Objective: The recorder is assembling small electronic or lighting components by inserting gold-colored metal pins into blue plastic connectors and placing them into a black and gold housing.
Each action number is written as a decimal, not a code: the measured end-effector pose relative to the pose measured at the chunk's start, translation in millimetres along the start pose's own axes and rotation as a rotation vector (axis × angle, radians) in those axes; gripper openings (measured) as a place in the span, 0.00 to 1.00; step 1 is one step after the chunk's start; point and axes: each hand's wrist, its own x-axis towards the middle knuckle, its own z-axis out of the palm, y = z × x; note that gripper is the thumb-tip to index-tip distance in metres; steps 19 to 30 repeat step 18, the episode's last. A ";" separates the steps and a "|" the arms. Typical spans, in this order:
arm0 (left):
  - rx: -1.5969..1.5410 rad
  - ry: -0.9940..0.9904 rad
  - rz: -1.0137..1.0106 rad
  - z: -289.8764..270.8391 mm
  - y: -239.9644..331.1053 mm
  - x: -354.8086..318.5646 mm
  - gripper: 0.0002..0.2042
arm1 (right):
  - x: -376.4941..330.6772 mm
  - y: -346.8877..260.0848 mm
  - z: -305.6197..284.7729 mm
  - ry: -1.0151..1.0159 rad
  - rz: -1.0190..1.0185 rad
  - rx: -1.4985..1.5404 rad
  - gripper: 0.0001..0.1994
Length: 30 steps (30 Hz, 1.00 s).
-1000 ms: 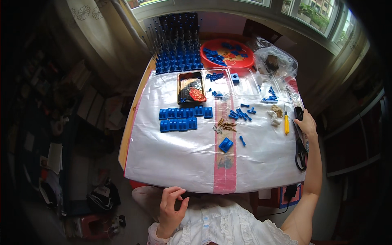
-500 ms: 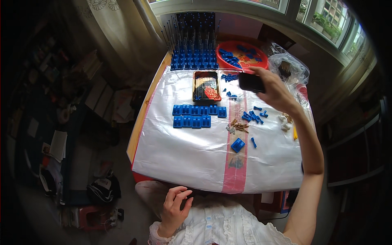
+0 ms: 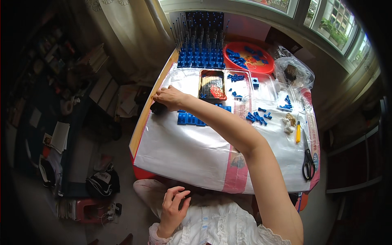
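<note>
My right hand (image 3: 169,97) reaches across the table to its left edge and is closed over a small black object (image 3: 156,108), which shows only below the fingers. Just right of that hand lies a row of joined blue blocks (image 3: 190,119) on the clear plastic sheet (image 3: 192,151) that covers the table. My forearm hides part of the blocks. My left hand (image 3: 173,204) rests on my lap below the table's near edge, with its fingers loosely apart and nothing in it.
At the back stand a rack of blue pieces with thin rods (image 3: 202,41), a red basin (image 3: 261,65) of blue parts and a black tray (image 3: 212,83). Loose blue pieces (image 3: 257,116), a plastic bag (image 3: 292,71), a yellow cutter (image 3: 298,132) and scissors (image 3: 308,157) lie to the right.
My right hand took the black object from the table's right edge and carried it across, over the tray, to the left edge. My left hand stayed on my lap.
</note>
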 end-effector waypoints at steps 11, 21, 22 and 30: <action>-0.194 -0.028 -0.053 -8.1 -1.7 19.2 0.14 | -60.1 19.4 -56.0 0.258 0.005 0.265 0.21; -0.269 0.314 0.300 -118.0 33.9 72.4 0.06 | -255.7 -64.9 -251.6 0.988 0.124 0.808 0.08; -0.269 0.314 0.300 -118.0 33.9 72.4 0.06 | -255.7 -64.9 -251.6 0.988 0.124 0.808 0.08; -0.269 0.314 0.300 -118.0 33.9 72.4 0.06 | -255.7 -64.9 -251.6 0.988 0.124 0.808 0.08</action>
